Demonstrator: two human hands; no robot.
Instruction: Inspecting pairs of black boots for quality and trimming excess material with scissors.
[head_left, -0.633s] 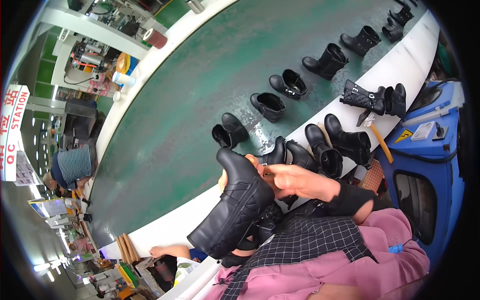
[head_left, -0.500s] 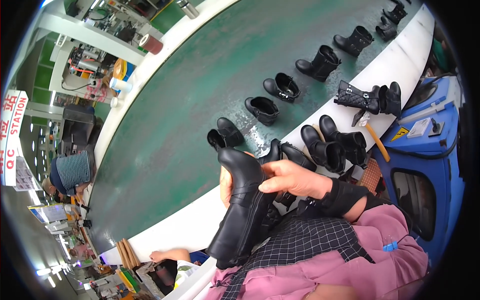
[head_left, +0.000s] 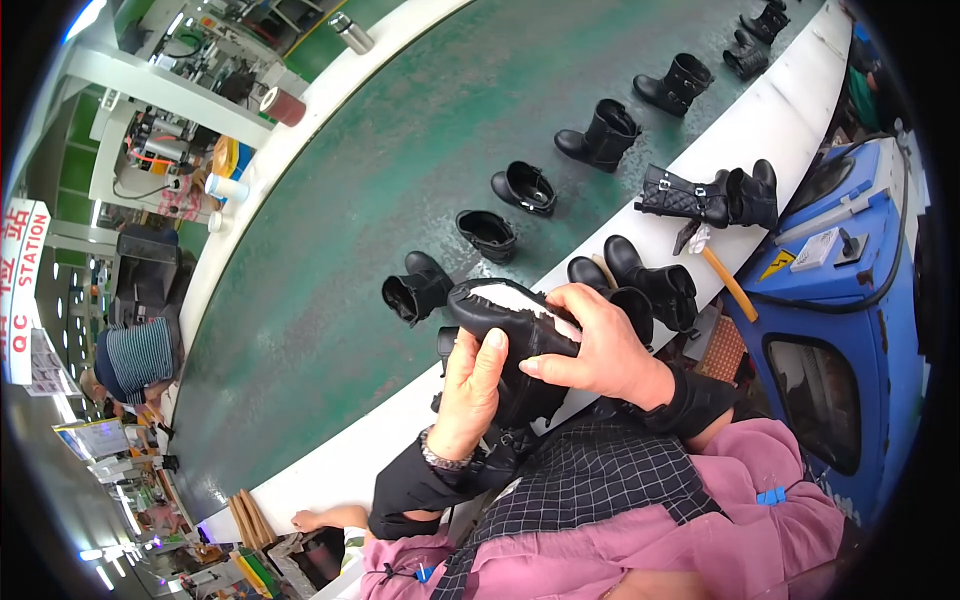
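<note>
The hand-held boot (head_left: 478, 314) is black with a whitish underside, while the buckled tall boot (head_left: 680, 197) is black with diamond quilting and silvery buckles. The table (head_left: 330, 270) is dark green, mottled grey and bordered white (the hammer handle (head_left: 730, 283) adds orange-yellow). White grid lines cross the black apron (head_left: 590, 470) over a pink shirt (head_left: 720, 540), and the machine (head_left: 850, 335) is blue.
</note>
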